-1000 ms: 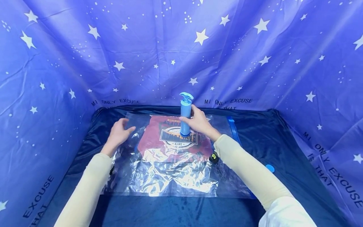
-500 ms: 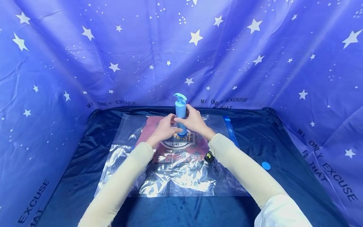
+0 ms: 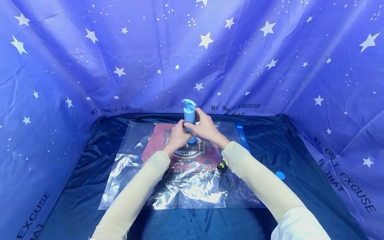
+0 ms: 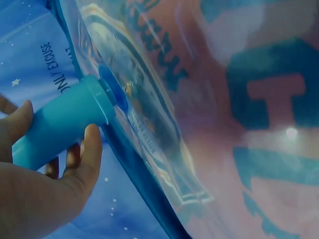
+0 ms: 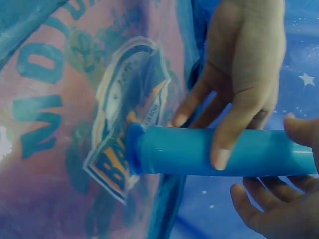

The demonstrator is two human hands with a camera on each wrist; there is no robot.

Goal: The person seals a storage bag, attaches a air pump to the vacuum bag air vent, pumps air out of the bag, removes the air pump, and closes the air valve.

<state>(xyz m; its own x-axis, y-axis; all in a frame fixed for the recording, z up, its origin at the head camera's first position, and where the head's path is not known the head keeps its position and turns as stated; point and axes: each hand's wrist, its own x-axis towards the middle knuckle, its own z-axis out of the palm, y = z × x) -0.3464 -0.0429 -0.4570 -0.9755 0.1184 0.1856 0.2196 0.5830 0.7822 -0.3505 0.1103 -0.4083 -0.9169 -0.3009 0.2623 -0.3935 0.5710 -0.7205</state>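
Note:
A light blue hand pump (image 3: 189, 116) stands upright on a clear plastic storage bag (image 3: 204, 195), its handle pushed down at the top. My right hand (image 3: 207, 128) grips the pump's upper barrel. Lower down, my left hand (image 3: 177, 136) holds the same barrel between thumb and fingers. In the right wrist view both hands are around the pump (image 5: 189, 151), whose end meets a darker blue round valve (image 5: 134, 148) on the bag. A red printed fabric item (image 3: 151, 146) lies flat inside the bag, partly hidden by my left arm.
A blue zip strip (image 3: 244, 138) runs along the bag's right edge. Farther right, a small blue disc (image 3: 280, 175) lies on the dark blue cloth (image 3: 192, 223). Purple star-printed curtains (image 3: 168, 40) enclose the back and sides.
My left hand has come from the bag's left side over to the pump and now holds its lower barrel. My right hand has kept its grip, and the pump still stands on the bag.

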